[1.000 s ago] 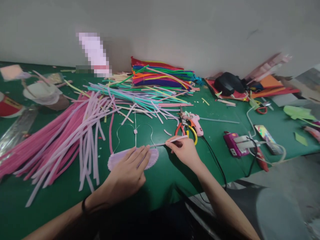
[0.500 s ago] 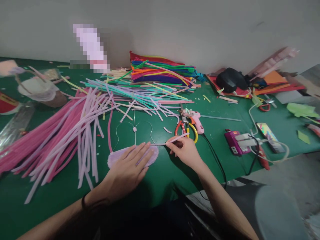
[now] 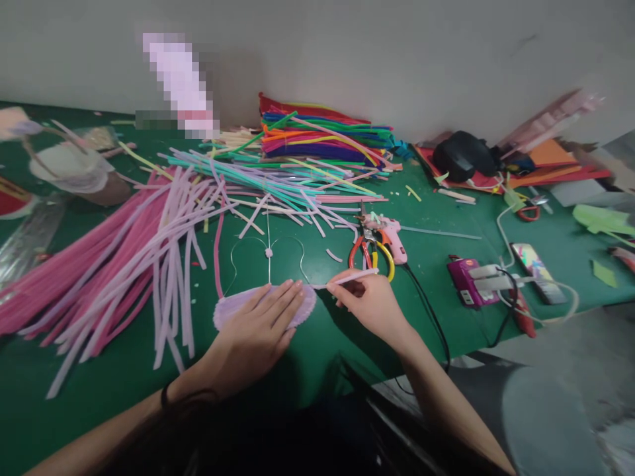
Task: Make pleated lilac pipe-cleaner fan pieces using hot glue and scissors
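My left hand (image 3: 265, 324) lies flat, fingers stretched, over a lilac fuzzy oval piece (image 3: 233, 307) on the table, covering its middle. A thin wire frame (image 3: 303, 254) with curved loops and a small lilac knot rises from the oval's far edge. To the right, my right hand (image 3: 364, 297) pinches a lilac pipe cleaner (image 3: 360, 274) between thumb and fingers. One end of it runs left to the oval's upper right edge; the other sticks out past my fingers. A pink pipe cleaner (image 3: 217, 251) stands out from the oval's left side.
Pliers (image 3: 370, 244) and a pink glue gun (image 3: 393, 239) lie just beyond my right hand, its cord (image 3: 426, 304) trailing toward the front edge. Pink and lilac pipe cleaners (image 3: 119, 264) spread at left. A purple power adapter (image 3: 469, 281) and a phone (image 3: 536, 274) sit at right.
Both hands keep nearly the same places. My left fingers have shifted very slightly on the oval, and the view has tilted a little.
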The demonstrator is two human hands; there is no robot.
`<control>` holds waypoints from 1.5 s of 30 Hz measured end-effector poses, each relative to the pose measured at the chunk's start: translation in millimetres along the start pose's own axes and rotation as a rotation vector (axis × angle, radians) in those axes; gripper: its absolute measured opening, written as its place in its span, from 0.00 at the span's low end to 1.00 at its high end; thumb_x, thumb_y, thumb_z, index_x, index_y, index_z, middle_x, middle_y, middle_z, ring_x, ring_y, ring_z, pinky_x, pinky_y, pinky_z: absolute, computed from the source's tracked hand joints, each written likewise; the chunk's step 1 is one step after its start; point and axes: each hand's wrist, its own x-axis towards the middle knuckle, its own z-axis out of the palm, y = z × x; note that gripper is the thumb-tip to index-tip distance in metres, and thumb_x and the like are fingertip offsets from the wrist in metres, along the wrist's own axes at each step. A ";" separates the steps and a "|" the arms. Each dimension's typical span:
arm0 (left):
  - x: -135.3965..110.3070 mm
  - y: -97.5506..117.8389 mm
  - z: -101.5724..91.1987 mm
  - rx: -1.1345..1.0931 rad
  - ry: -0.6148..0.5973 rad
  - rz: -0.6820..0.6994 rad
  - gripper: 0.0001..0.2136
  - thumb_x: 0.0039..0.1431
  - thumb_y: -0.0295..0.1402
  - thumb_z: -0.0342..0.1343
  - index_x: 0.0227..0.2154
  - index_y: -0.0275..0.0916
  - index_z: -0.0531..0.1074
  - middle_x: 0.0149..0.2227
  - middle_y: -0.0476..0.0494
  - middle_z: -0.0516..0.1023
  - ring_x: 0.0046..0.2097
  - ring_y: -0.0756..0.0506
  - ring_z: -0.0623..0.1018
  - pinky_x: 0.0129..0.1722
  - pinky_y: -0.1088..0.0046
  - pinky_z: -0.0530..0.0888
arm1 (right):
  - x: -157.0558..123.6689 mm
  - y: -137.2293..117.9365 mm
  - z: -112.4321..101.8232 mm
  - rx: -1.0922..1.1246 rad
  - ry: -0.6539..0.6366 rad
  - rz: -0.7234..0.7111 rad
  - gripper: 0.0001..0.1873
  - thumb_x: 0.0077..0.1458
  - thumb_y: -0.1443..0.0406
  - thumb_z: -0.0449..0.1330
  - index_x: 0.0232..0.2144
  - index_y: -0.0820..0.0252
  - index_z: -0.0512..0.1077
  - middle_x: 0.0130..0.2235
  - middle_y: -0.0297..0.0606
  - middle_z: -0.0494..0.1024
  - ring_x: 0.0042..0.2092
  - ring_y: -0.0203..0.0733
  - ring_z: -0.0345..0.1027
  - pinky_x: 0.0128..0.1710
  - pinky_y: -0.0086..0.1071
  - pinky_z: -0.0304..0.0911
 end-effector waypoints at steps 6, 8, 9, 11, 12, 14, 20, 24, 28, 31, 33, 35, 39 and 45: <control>-0.3 0.9 0.4 -0.009 0.033 -0.011 0.22 0.67 0.31 0.47 0.61 0.30 0.64 0.63 0.34 0.66 0.66 0.37 0.63 0.65 0.54 0.60 | -4.7 -20.9 17.0 -0.353 0.024 -0.279 0.07 0.62 0.63 0.58 0.35 0.56 0.77 0.34 0.34 0.82 0.35 0.38 0.75 0.35 0.29 0.66; -0.9 0.9 0.2 -0.004 0.027 0.022 0.18 0.66 0.31 0.47 0.55 0.31 0.70 0.60 0.33 0.70 0.65 0.36 0.64 0.64 0.52 0.60 | -6.3 -25.4 28.7 -0.560 0.020 -0.372 0.08 0.63 0.64 0.57 0.37 0.57 0.77 0.35 0.37 0.82 0.35 0.40 0.75 0.35 0.30 0.65; -1.2 0.7 0.2 0.003 0.016 0.046 0.16 0.66 0.30 0.48 0.52 0.31 0.73 0.59 0.32 0.72 0.65 0.35 0.65 0.65 0.51 0.60 | -6.8 -27.2 35.0 -0.657 0.007 -0.414 0.09 0.63 0.65 0.56 0.37 0.58 0.77 0.35 0.38 0.81 0.35 0.41 0.75 0.34 0.31 0.65; -1.8 0.1 0.7 0.021 0.001 0.082 0.14 0.66 0.28 0.48 0.47 0.31 0.75 0.56 0.31 0.74 0.64 0.34 0.66 0.65 0.48 0.60 | -7.1 -29.7 46.2 -0.802 -0.023 -0.475 0.09 0.63 0.69 0.56 0.37 0.60 0.77 0.35 0.40 0.81 0.35 0.42 0.74 0.32 0.32 0.64; -1.9 -0.4 1.2 0.028 -0.003 0.087 0.13 0.66 0.27 0.48 0.46 0.30 0.76 0.54 0.30 0.75 0.63 0.34 0.67 0.64 0.47 0.60 | -7.0 -30.3 50.3 -0.842 -0.034 -0.491 0.10 0.62 0.71 0.55 0.37 0.61 0.77 0.36 0.41 0.81 0.35 0.43 0.74 0.32 0.32 0.64; -2.1 -1.2 2.1 0.034 -0.002 0.076 0.14 0.66 0.28 0.48 0.46 0.29 0.76 0.52 0.30 0.76 0.62 0.33 0.68 0.64 0.47 0.60 | -6.5 -30.1 53.3 -0.832 -0.043 -0.498 0.11 0.63 0.71 0.54 0.38 0.62 0.77 0.36 0.43 0.81 0.36 0.44 0.75 0.33 0.33 0.66; -1.3 -1.5 -1.0 0.005 0.037 0.019 0.19 0.67 0.31 0.46 0.58 0.31 0.68 0.61 0.34 0.69 0.64 0.36 0.66 0.63 0.53 0.64 | -8.9 -17.3 28.8 -0.203 0.101 -0.219 0.10 0.62 0.60 0.59 0.42 0.57 0.77 0.38 0.37 0.83 0.36 0.39 0.77 0.37 0.30 0.71; -1.7 -0.7 -4.4 0.000 0.046 0.000 0.23 0.66 0.30 0.48 0.62 0.29 0.63 0.64 0.32 0.66 0.66 0.35 0.63 0.63 0.54 0.64 | -8.3 -4.3 16.9 0.078 0.172 0.066 0.13 0.59 0.57 0.60 0.37 0.60 0.77 0.32 0.37 0.81 0.27 0.38 0.76 0.25 0.28 0.69; -3.6 -0.2 -6.4 0.034 0.058 0.016 0.23 0.65 0.29 0.50 0.61 0.28 0.64 0.64 0.31 0.66 0.67 0.32 0.61 0.64 0.52 0.63 | -0.4 2.7 21.3 0.223 0.052 0.198 0.17 0.56 0.54 0.61 0.38 0.62 0.76 0.31 0.39 0.80 0.25 0.38 0.75 0.17 0.26 0.65; -4.3 0.7 -7.9 0.069 0.081 0.026 0.22 0.64 0.29 0.51 0.60 0.26 0.66 0.62 0.30 0.67 0.67 0.31 0.61 0.64 0.51 0.64 | 5.9 2.7 27.5 0.339 -0.040 0.242 0.19 0.55 0.53 0.61 0.38 0.63 0.76 0.30 0.38 0.79 0.25 0.37 0.75 0.17 0.24 0.64; -4.3 1.4 -8.7 0.086 0.092 0.042 0.21 0.64 0.28 0.52 0.58 0.26 0.68 0.61 0.30 0.69 0.66 0.30 0.62 0.63 0.50 0.65 | 8.1 1.7 30.9 0.432 -0.124 0.273 0.20 0.53 0.53 0.64 0.40 0.63 0.75 0.29 0.37 0.79 0.26 0.37 0.75 0.18 0.23 0.64; -4.1 1.0 -9.3 0.080 0.094 0.058 0.19 0.64 0.27 0.52 0.57 0.28 0.70 0.62 0.31 0.68 0.65 0.31 0.63 0.63 0.50 0.64 | 8.7 0.5 33.6 0.512 -0.213 0.307 0.21 0.50 0.53 0.67 0.39 0.64 0.76 0.27 0.36 0.79 0.26 0.36 0.75 0.19 0.23 0.65; -2.6 -8.7 -14.4 -0.093 0.191 -0.024 0.18 0.65 0.31 0.53 0.56 0.32 0.70 0.60 0.32 0.71 0.63 0.35 0.67 0.61 0.55 0.68 | 8.1 -4.2 36.4 0.568 -0.212 0.273 0.21 0.46 0.53 0.70 0.34 0.65 0.76 0.24 0.35 0.78 0.26 0.34 0.73 0.23 0.24 0.66; 16.7 -38.6 -62.3 -0.362 0.416 -0.365 0.07 0.64 0.32 0.55 0.41 0.40 0.76 0.40 0.44 0.80 0.45 0.44 0.78 0.47 0.66 0.75 | 11.6 -27.7 32.1 0.471 0.051 0.062 0.17 0.54 0.53 0.64 0.38 0.61 0.76 0.21 0.31 0.75 0.21 0.34 0.70 0.17 0.24 0.65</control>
